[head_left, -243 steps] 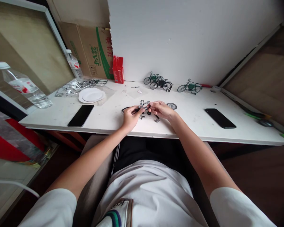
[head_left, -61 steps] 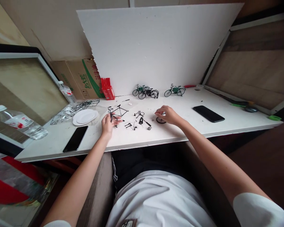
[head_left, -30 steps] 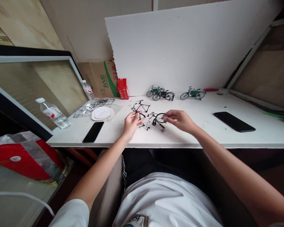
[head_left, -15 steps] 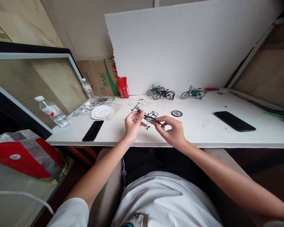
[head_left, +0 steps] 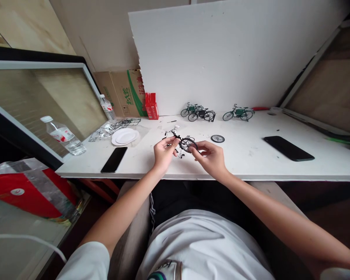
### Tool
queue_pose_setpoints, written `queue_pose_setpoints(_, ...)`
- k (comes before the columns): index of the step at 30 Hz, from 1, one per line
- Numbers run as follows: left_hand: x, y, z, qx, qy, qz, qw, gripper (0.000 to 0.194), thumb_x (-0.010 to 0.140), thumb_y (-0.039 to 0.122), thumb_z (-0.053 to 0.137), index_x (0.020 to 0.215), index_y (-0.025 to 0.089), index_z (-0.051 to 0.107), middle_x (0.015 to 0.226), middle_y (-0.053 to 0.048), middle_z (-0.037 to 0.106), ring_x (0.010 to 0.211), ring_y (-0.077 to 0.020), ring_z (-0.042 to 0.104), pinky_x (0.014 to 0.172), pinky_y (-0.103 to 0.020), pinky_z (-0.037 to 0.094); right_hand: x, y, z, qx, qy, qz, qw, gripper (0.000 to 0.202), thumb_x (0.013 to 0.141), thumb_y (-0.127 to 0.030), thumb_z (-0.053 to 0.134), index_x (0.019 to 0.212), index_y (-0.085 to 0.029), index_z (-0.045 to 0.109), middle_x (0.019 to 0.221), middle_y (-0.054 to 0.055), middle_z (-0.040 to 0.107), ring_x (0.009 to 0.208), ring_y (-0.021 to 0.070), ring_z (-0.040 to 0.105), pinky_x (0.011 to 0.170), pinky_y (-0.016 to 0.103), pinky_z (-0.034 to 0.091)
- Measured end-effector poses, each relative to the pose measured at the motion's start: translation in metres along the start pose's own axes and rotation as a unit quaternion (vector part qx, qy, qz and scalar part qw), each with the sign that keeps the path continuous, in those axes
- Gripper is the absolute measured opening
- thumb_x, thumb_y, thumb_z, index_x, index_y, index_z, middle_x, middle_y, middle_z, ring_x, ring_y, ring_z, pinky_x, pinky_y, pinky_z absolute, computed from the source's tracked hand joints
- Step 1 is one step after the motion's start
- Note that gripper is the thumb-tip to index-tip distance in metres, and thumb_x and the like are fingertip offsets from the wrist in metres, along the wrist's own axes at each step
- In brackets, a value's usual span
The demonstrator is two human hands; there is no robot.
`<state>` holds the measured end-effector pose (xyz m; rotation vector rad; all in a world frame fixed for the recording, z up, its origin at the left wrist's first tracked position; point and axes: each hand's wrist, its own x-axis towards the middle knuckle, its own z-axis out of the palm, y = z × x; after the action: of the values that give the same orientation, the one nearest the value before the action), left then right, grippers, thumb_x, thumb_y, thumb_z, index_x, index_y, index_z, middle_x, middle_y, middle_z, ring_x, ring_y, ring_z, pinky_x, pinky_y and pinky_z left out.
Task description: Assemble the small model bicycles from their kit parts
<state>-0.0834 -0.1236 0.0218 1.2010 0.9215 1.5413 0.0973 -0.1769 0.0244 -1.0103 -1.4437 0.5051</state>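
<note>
Above the white table, my left hand (head_left: 163, 154) pinches the dark frame of a small model bicycle, whose handlebar end (head_left: 171, 132) sticks out past the fingertips. My right hand (head_left: 209, 156) grips the edge of a black spoked wheel (head_left: 188, 145), which shows nearly face-on between the two hands. Whether the wheel is fixed to the frame I cannot tell. Small dark parts (head_left: 181, 155) lie on the table just beneath the hands. A loose spoked wheel (head_left: 217, 139) lies flat to the right of my right hand.
Three model bicycles stand at the back, one being a green one (head_left: 238, 113). A phone (head_left: 288, 148) lies right, another phone (head_left: 114, 160) left. White plates (head_left: 125, 136), black part frames (head_left: 123, 123), a bottle (head_left: 63, 135) and a red box (head_left: 151, 106) are at the left.
The wheel between my hands has turned from a slanted view to nearly face-on. The bicycle's handlebar end has tilted, and my right fingers have shifted on the wheel's rim.
</note>
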Motion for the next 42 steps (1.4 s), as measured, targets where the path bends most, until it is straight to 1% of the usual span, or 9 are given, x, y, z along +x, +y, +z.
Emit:
queue_pose_setpoints(7, -0.005, 0.005, 0.002, 0.034, -0.009, -0.012, 0.999, 0.048, 0.079, 0.047, 0.095, 0.11, 0.012, 0.083, 0.108, -0.014, 0.083, 0.047, -0.0066, 0.057, 0.052, -0.026, 0.048, 0.008, 0.004, -0.003, 0.083, -0.033, 0.088, 0.992, 0.05, 0.08, -0.068, 0.089, 0.092, -0.02, 0.08, 0.088, 0.008, 0.081, 0.086, 0.0284, 0.083, 0.056, 0.033, 0.069)
queue_pose_setpoints(17, -0.004, -0.001, -0.001, 0.073, -0.031, 0.017, 0.997, 0.047, 0.08, 0.049, 0.094, 0.107, 0.012, 0.083, 0.104, -0.015, 0.083, 0.047, -0.0073, 0.059, 0.049, -0.026, 0.048, 0.009, 0.01, -0.005, 0.075, -0.046, 0.101, 0.991, 0.049, 0.083, -0.066, 0.088, 0.098, -0.021, 0.076, 0.094, 0.009, 0.083, 0.089, 0.0285, 0.085, 0.06, 0.031, 0.068)
queue_pose_setpoints(20, -0.005, -0.004, -0.001, 0.092, -0.04, 0.027, 0.995, 0.047, 0.08, 0.05, 0.093, 0.106, 0.012, 0.082, 0.101, -0.015, 0.083, 0.047, -0.008, 0.059, 0.047, -0.026, 0.047, 0.008, 0.012, -0.003, 0.116, -0.053, 0.12, 0.985, 0.05, 0.08, -0.066, 0.091, 0.091, -0.022, 0.07, 0.091, 0.007, 0.081, 0.093, 0.0288, 0.085, 0.061, 0.029, 0.069)
queue_pose_setpoints(24, -0.005, -0.007, -0.002, 0.116, -0.049, 0.045, 0.991, 0.047, 0.082, 0.052, 0.091, 0.106, 0.012, 0.083, 0.1, -0.015, 0.084, 0.048, -0.0097, 0.061, 0.046, -0.025, 0.047, 0.008, 0.01, -0.001, 0.157, -0.067, 0.161, 0.972, 0.056, 0.071, -0.067, 0.096, 0.086, -0.022, 0.066, 0.086, 0.005, 0.081, 0.089, 0.0279, 0.085, 0.069, 0.034, 0.073)
queue_pose_setpoints(32, -0.009, -0.002, -0.004, 0.113, -0.056, 0.058, 0.99, 0.04, 0.082, 0.051, 0.093, 0.102, 0.018, 0.082, 0.111, -0.014, 0.082, 0.055, -0.0119, 0.067, 0.052, -0.026, 0.048, 0.013, 0.016, -0.001, 0.175, -0.034, 0.193, 0.965, 0.062, 0.06, -0.065, 0.102, 0.079, -0.022, 0.061, 0.082, 0.004, 0.08, 0.09, 0.0285, 0.085, 0.071, 0.035, 0.073)
queue_pose_setpoints(35, -0.011, 0.001, -0.005, 0.123, -0.053, 0.085, 0.987, 0.037, 0.083, 0.05, 0.092, 0.103, 0.02, 0.081, 0.114, -0.012, 0.081, 0.059, -0.0123, 0.068, 0.055, -0.026, 0.047, 0.017, 0.021, -0.004, 0.176, -0.011, 0.202, 0.963, 0.063, 0.058, -0.065, 0.102, 0.079, -0.023, 0.06, 0.08, 0.003, 0.08, 0.091, 0.0286, 0.085, 0.072, 0.035, 0.073)
queue_pose_setpoints(37, -0.01, 0.0, -0.006, 0.139, -0.048, 0.113, 0.983, 0.036, 0.086, 0.053, 0.089, 0.098, 0.02, 0.078, 0.104, -0.009, 0.081, 0.059, -0.0119, 0.066, 0.056, -0.026, 0.045, 0.02, 0.025, -0.007, 0.18, 0.009, 0.211, 0.961, 0.064, 0.056, -0.065, 0.103, 0.079, -0.023, 0.061, 0.081, 0.003, 0.08, 0.092, 0.0279, 0.084, 0.074, 0.035, 0.073)
queue_pose_setpoints(39, -0.009, -0.001, -0.007, 0.158, -0.046, 0.134, 0.977, 0.039, 0.09, 0.056, 0.083, 0.082, 0.02, 0.073, 0.08, -0.005, 0.074, 0.055, -0.0114, 0.059, 0.056, -0.026, 0.042, 0.023, 0.028, -0.01, 0.188, 0.029, 0.22, 0.957, 0.063, 0.056, -0.065, 0.103, 0.082, -0.024, 0.062, 0.085, 0.003, 0.081, 0.095, 0.0268, 0.084, 0.074, 0.034, 0.073)
queue_pose_setpoints(42, -0.01, -0.004, -0.008, 0.19, -0.083, 0.145, 0.967, 0.06, 0.097, 0.061, 0.073, 0.056, 0.02, 0.058, 0.053, -0.001, 0.056, 0.051, -0.0115, 0.051, 0.058, -0.028, 0.04, 0.028, 0.032, -0.013, 0.211, 0.046, 0.225, 0.95, 0.063, 0.057, -0.064, 0.103, 0.083, -0.025, 0.062, 0.088, 0.002, 0.08, 0.098, 0.0239, 0.082, 0.073, 0.029, 0.071)
